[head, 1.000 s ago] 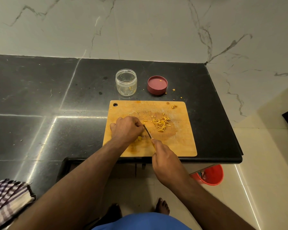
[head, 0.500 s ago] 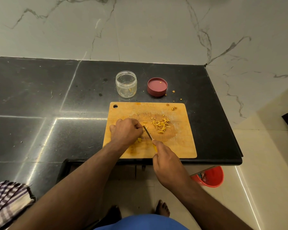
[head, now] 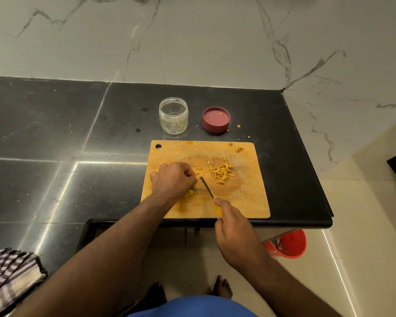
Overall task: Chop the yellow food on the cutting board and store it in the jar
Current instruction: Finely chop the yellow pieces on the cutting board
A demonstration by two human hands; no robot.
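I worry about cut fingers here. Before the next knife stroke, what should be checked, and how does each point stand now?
1. Right hand grips the knife handle: ok.
2. Left hand holds the yellow food beside the blade, fingers curled: ok, though how near the fingertips sit to the edge, cannot tell.
3. Cutting board lies flat on the counter: ok, but its near edge sits close to the counter's front.
4. Chopped pieces lie right of the blade, out of the way: ok.
5. Jar stands open behind the board, lid off beside it: ok.
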